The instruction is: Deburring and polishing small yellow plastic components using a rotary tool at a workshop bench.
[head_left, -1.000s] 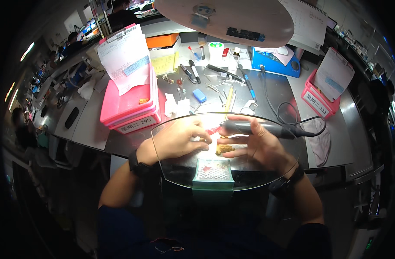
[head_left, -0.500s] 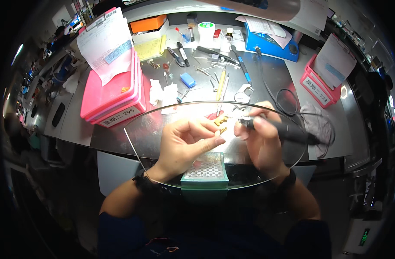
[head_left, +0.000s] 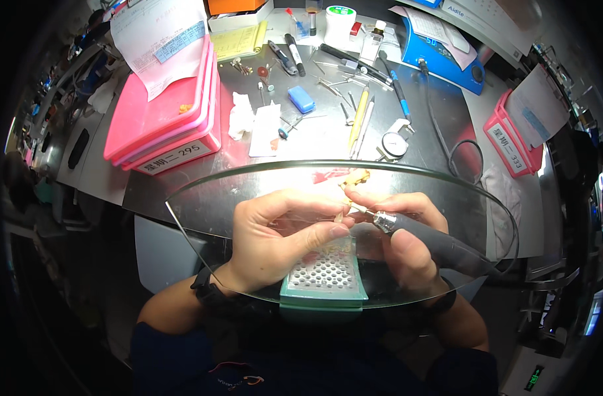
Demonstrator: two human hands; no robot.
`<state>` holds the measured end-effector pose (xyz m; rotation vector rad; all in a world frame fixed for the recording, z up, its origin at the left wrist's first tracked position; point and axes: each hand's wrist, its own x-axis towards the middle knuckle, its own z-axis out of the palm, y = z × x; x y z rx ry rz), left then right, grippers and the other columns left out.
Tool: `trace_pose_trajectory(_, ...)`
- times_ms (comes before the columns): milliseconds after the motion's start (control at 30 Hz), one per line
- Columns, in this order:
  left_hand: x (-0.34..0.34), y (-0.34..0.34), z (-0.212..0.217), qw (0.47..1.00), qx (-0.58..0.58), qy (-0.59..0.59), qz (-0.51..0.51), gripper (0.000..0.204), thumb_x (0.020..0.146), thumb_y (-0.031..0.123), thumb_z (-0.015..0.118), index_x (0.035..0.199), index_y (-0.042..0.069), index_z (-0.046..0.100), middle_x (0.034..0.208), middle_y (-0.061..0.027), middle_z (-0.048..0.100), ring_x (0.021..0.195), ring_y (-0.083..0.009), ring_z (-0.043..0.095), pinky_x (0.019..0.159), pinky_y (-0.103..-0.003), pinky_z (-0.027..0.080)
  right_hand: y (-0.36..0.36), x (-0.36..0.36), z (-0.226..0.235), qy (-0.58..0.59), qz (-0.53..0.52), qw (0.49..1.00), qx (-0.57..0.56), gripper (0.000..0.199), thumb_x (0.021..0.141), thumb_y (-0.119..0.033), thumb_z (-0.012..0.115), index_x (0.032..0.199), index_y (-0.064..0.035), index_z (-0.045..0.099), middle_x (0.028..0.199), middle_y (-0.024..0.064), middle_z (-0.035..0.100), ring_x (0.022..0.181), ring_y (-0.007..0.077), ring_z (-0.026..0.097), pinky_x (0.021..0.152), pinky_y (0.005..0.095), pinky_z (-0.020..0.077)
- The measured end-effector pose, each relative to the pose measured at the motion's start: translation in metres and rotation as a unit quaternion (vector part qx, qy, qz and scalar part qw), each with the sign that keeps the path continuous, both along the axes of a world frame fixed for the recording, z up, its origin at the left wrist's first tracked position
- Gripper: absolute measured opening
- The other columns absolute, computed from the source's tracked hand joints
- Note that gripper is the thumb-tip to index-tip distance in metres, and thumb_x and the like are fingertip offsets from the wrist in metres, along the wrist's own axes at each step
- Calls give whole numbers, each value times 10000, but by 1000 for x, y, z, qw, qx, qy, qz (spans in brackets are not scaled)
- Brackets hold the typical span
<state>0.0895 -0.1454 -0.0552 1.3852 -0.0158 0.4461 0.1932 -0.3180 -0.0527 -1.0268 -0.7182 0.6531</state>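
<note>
Behind a clear curved shield [head_left: 249, 167], my two hands meet over a perforated grate in a pale green frame [head_left: 363, 290]. My left hand [head_left: 265, 241] pinches a small, pale, tooth-like piece [head_left: 339, 217] between thumb and fingers. My right hand [head_left: 412, 261] is closed around a dark rotary handpiece [head_left: 440, 243], whose slim metal tip points left and reaches the piece. Whether the tip touches it I cannot tell. Just beyond my fingers lies a yellowish dental model [head_left: 358, 176], beside something red.
Stacked pink boxes [head_left: 163, 125] with papers stand at left, another pink box [head_left: 512, 142] at right. A dial gauge [head_left: 394, 144], a blue block [head_left: 301, 99], pens and several small tools cover the bench. The handpiece's cord loops at right near a blue control unit [head_left: 440, 59].
My right hand has brought the handpiece down and left, so its tip now meets the piece in my left hand. The view has shifted, showing the grate more fully.
</note>
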Motion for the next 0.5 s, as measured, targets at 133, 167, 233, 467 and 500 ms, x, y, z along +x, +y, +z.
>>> trace_pose_trajectory(133, 6, 26, 21, 905, 403, -56, 121, 177, 753, -65, 712, 920, -36, 657, 948, -146, 669, 791, -178, 673, 693, -267, 506, 2, 4, 5, -23, -43, 998, -34, 331, 862, -227, 495, 1066, 33, 492, 1183, 321, 564, 1154, 374, 554, 937, 425, 475)
trace_pose_trajectory(167, 9, 32, 19, 899, 413, -45, 140, 195, 744, -29, 726, 930, -38, 668, 895, -128, 662, 723, -173, 650, 652, -261, 480, 3, 5, 5, -23, -45, 998, -32, 331, 862, -227, 495, 1066, 33, 492, 1183, 321, 564, 1154, 374, 554, 937, 425, 475)
trace_pose_trajectory(233, 13, 44, 20, 895, 421, 10, 146, 195, 767, -7, 713, 955, -38, 671, 857, -115, 654, 690, -180, 624, 647, -280, 482, 4, 7, 6, 39, -58, 997, -34, 319, 870, -213, 462, 1056, 45, 497, 1158, 314, 579, 1165, 369, 551, 922, 411, 482)
trace_pose_trajectory(467, 11, 47, 13, 866, 495, 29, 54, 195, 781, 49, 702, 976, 33, 695, 812, -102, 613, 705, -219, 596, 627, -301, 476, 5, 10, 3, 55, -52, 997, -26, 333, 926, -187, 438, 1162, 48, 445, 1076, 271, 617, 1077, 343, 607, 862, 382, 512)
trace_pose_trajectory(500, 11, 45, 12, 864, 500, 24, 54, 195, 781, 49, 702, 976, 33, 695, 812, -102, 613, 705, -219, 596, 627, -301, 476, 5, 10, 4, 51, -54, 997, -20, 333, 926, -187, 438, 1162, 48, 445, 1076, 271, 617, 1077, 343, 607, 862, 382, 512)
